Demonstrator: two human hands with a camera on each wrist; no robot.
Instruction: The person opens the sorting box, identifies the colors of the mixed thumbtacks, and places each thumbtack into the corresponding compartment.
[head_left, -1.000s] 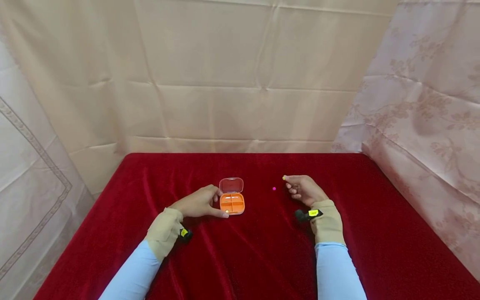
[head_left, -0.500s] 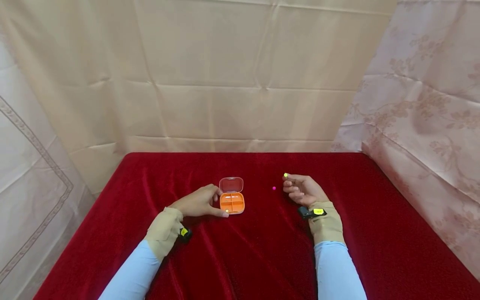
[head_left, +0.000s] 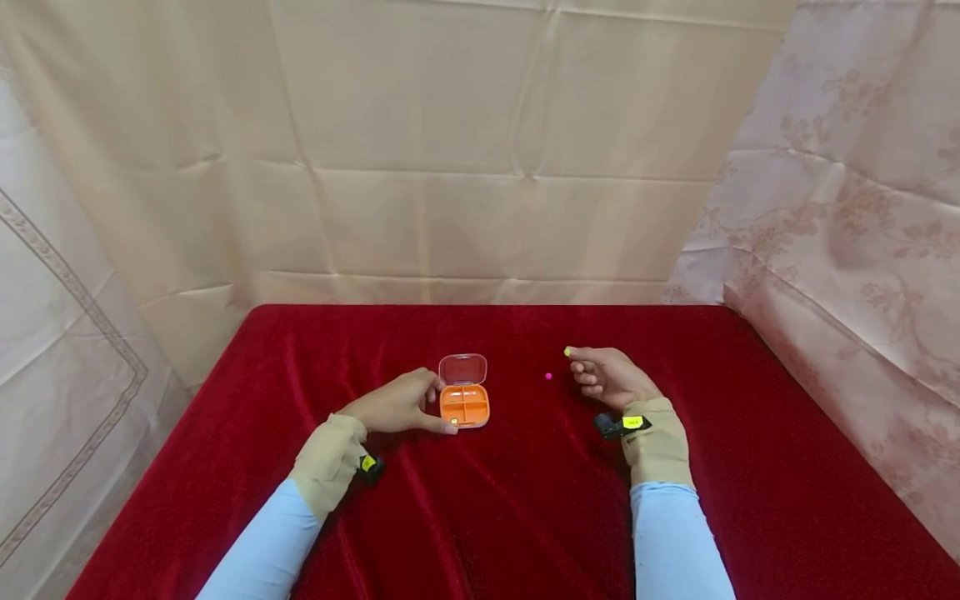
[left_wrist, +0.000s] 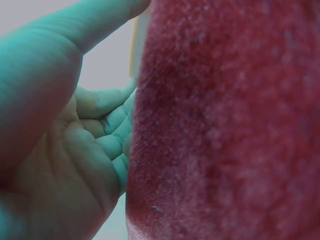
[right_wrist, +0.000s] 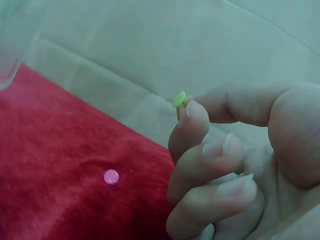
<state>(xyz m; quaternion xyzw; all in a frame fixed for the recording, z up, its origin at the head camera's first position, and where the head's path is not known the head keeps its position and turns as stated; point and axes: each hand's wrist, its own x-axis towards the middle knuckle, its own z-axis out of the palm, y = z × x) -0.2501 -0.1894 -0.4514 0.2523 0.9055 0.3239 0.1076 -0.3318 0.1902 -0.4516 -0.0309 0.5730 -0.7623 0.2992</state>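
An orange pill box [head_left: 465, 406] with its clear lid [head_left: 462, 368] flipped up lies on the red cloth in the head view. My left hand [head_left: 397, 403] holds its left side, thumb at the front corner and a finger near the hinge. A small pale yellow piece [head_left: 454, 422] shows in the front left compartment. Between thumb and index finger, my right hand [head_left: 611, 377] pinches a yellow-green round pill [right_wrist: 179, 99], held to the right of the box. A pink pill [right_wrist: 111, 177] lies on the cloth, left of the right hand.
Red velvet cloth [head_left: 540, 500] covers the table and is slightly wrinkled. Beige curtain [head_left: 420, 150] hangs behind the table's far edge. A flowered curtain [head_left: 847, 183] stands along the right side.
My right hand has turned slightly and lifted a little with the yellow-green pill, then shifted slightly back. The left hand, box and pink pill stay in place.
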